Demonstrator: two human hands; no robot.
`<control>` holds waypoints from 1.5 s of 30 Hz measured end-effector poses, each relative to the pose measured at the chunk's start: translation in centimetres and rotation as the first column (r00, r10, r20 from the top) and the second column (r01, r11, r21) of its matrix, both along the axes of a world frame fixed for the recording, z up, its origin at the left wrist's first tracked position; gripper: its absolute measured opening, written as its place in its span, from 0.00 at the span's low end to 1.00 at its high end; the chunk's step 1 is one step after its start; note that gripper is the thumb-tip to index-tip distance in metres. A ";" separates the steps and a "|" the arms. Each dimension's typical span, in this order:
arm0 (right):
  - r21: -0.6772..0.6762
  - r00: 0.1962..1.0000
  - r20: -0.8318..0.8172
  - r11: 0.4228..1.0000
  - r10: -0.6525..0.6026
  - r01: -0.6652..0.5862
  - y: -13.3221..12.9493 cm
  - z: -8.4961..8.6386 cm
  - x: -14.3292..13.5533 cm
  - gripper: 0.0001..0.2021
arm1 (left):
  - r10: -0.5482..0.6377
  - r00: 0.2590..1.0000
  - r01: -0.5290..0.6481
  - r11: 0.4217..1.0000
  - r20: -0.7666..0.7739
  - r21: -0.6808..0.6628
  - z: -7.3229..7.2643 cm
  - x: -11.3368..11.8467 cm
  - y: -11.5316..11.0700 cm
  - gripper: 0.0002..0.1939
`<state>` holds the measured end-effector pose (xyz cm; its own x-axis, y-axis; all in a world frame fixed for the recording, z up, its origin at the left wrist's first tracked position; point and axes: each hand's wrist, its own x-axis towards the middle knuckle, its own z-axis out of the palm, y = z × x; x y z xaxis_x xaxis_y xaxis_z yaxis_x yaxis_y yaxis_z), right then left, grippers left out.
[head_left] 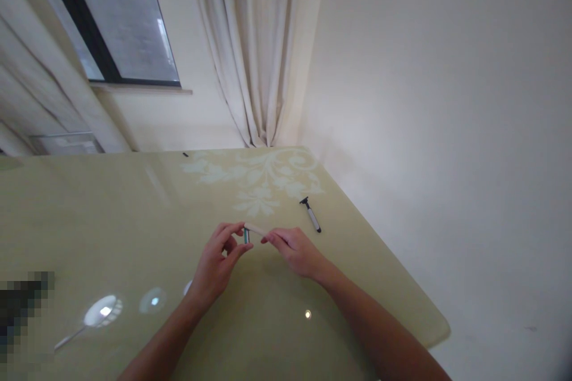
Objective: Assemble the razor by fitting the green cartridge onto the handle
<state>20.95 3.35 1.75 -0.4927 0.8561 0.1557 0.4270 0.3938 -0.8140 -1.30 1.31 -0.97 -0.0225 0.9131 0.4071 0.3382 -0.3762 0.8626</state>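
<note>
My left hand (214, 265) pinches a small razor cartridge-like piece (246, 236) between thumb and fingertips. It is narrow, with a blue-green strip and a pale strip, and stands upright; its exact kind is hard to make out. My right hand (298, 253) is closed on a slim beige stick (256, 229). The stick's far end reaches the top of the piece in my left hand, near the fingertip. Beyond my right hand, a razor (313, 217) with a black head and a grey-and-black handle lies on the table.
The glossy yellow-green table (134, 208) has a pale floral pattern and light reflections. A small black object (185, 155) lies near its far edge. A pixelated dark patch is at the left. A white wall (438, 131) borders the right side; curtains (250, 41) hang behind.
</note>
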 end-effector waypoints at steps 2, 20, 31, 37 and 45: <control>0.027 1.000 0.023 1.000 -0.002 0.001 0.1 -0.1 -0.1 0.22 | 0.007 1.000 -0.007 1.000 -0.007 -0.004 -0.1 0.0 0.0 0.17; 0.022 0.996 0.081 0.999 0.041 -0.043 0.6 -0.6 0.2 0.23 | -0.020 1.000 0.020 0.999 0.014 -0.026 -0.5 -0.6 0.2 0.18; 0.074 0.990 0.129 0.996 -0.055 0.046 1.7 -1.9 0.7 0.21 | -0.017 1.000 0.018 1.000 0.018 -0.021 -1.3 -1.0 1.1 0.18; 0.061 0.990 0.137 0.998 0.027 -0.035 2.2 -2.7 0.2 0.22 | -0.041 0.999 0.042 0.999 0.028 -0.029 -2.3 -1.6 2.3 0.18; 0.147 0.963 0.268 0.989 -0.018 -0.023 2.2 -3.1 -0.3 0.19 | 0.007 0.999 -0.007 1.000 0.038 -0.004 -2.1 -1.5 2.6 0.19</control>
